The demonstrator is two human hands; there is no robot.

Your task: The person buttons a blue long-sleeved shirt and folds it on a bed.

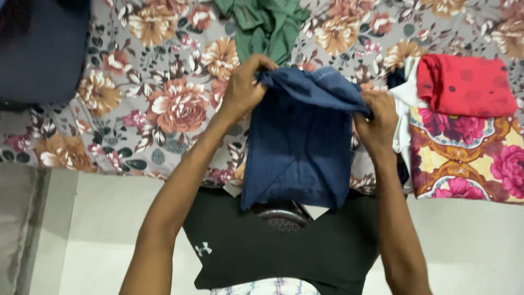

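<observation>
Head view: I've got both hands pinching the blue cloth (pixel 300 142), left hand (pixel 243 87) and right hand (pixel 376 123) at its top corners, fabric hanging over the floral bedsheet (pixel 164 82).

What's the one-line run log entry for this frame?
left hand: grips blue garment top corner | right hand: grips other corner | garment: held up over floral bedsheet | nearby: green cloth, folded pile

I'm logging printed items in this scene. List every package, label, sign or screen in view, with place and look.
No packages, signs or screens show.
Small logo: white emblem on the black shirt at the bottom, left of centre.
Blue garment held up in both hands: no label visible.
</observation>
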